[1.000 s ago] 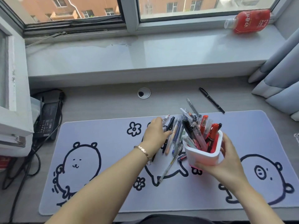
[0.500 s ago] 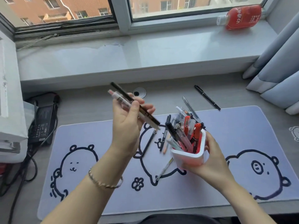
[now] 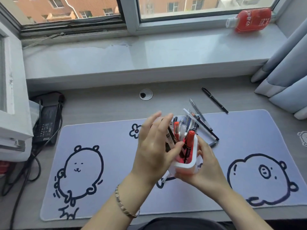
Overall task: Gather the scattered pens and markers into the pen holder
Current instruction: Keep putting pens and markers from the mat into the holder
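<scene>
My right hand [image 3: 204, 165] grips the white pen holder [image 3: 184, 167] with a red inside, lifted and tilted above the middle of the mat. Several pens and markers [image 3: 189, 140] stand in it. My left hand [image 3: 156, 146] is at the holder's mouth with fingers spread; a dark pen and a clear pen [image 3: 169, 138] slant into the holder against its thumb. Loose pens [image 3: 201, 120] lie just behind the holder. One black pen [image 3: 214, 100] lies alone on the bare desk. A white pen tip [image 3: 166, 177] pokes out under the holder.
A lilac desk mat [image 3: 108, 205] with bear drawings covers the desk. A black power adapter [image 3: 46, 123] and cables sit at the left, a cable hole [image 3: 146, 94] at the back. A red bottle [image 3: 250, 19] lies on the windowsill; curtains [image 3: 285, 77] hang at the right.
My left hand picked up two pens from the mat, raised them, then brought them down to the holder's mouth and spread its fingers. The holder stayed in my right hand.
</scene>
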Available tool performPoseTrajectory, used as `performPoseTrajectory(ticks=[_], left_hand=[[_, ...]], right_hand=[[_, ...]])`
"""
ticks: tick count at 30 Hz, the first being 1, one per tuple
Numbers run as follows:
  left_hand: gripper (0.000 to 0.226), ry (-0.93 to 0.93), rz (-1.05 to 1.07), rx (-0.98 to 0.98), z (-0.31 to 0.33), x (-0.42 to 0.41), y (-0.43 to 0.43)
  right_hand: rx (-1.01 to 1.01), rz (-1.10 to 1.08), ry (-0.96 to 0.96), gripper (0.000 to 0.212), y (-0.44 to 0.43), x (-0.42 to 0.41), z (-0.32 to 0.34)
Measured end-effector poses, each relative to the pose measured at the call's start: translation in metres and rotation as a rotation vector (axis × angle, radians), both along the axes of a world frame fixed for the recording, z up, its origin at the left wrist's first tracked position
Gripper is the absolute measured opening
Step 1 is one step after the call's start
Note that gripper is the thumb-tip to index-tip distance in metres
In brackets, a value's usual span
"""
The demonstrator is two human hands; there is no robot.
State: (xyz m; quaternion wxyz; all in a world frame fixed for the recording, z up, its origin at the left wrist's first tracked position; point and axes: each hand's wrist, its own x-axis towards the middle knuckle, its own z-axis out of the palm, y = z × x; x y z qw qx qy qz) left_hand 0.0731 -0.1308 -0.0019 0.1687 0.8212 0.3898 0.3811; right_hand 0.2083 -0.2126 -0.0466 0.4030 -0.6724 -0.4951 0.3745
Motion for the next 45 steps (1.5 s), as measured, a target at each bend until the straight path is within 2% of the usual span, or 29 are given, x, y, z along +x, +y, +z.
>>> performPoseTrajectory(ticks=[2,5,8,11,12,14,15,17,19,23,26,28,36,38,40,43,45], left_hand=[[0.063,0.019,0.036,-0.015,0.001,-0.001,0.001],[0.064,-0.081,-0.027,-0.221,0.004,0.003,-0.003],[0.056,0.007,-0.158,-0.253,0.000,0.013,-0.015],[0.052,0.079,-0.321,-0.343,-0.010,0.016,-0.013],[0.050,0.035,-0.311,-0.414,-0.017,0.016,-0.009],[0.049,-0.028,-0.144,-0.536,-0.041,0.011,0.002],[0.048,0.044,-0.027,-0.581,-0.056,0.008,0.010],[0.045,0.317,0.173,-0.650,-0.085,0.000,0.023],[0.036,0.454,0.257,-0.699,-0.105,-0.005,0.032],[0.019,0.581,0.218,-0.666,-0.108,0.007,0.048],[0.019,0.432,0.234,-0.831,-0.095,0.035,0.061],[0.018,0.416,0.214,-0.866,-0.089,0.053,0.064],[0.021,0.628,0.189,-0.826,-0.087,0.062,0.065],[0.019,0.466,0.231,-0.900,-0.072,0.051,0.067],[0.010,0.189,0.230,-0.892,-0.049,0.040,0.069],[0.021,-0.388,0.052,-0.725,-0.004,0.025,0.061],[0.032,-0.641,-0.083,-0.592,0.020,0.017,0.051]], right_hand=[[0.026,-0.001,-0.010,0.094,-0.003,0.001,0.005],[0.031,-0.009,-0.016,0.092,-0.006,0.003,0.006],[-0.005,-0.046,0.058,0.096,-0.006,0.014,-0.001],[-0.040,-0.096,0.021,0.097,-0.007,0.034,-0.009],[-0.052,-0.140,0.011,0.097,-0.009,0.042,-0.011],[-0.063,-0.220,0.010,0.096,-0.012,0.056,-0.013],[-0.065,-0.248,0.006,0.096,-0.014,0.062,-0.013],[-0.055,-0.287,-0.002,0.094,-0.017,0.073,-0.013],[-0.041,-0.300,0.000,0.096,-0.018,0.079,-0.014],[-0.028,-0.284,0.008,0.095,-0.020,0.078,-0.016],[-0.042,-0.279,0.033,0.094,-0.019,0.073,-0.018],[-0.051,-0.272,0.039,0.094,-0.018,0.071,-0.019],[-0.043,-0.235,-0.018,0.095,-0.009,0.065,-0.009],[-0.049,-0.224,-0.022,0.096,-0.007,0.064,-0.008],[-0.044,-0.199,-0.024,0.097,-0.005,0.061,-0.007],[-0.041,-0.131,-0.030,0.098,0.001,0.051,-0.005],[-0.022,-0.094,-0.030,0.095,0.006,0.040,-0.002]])
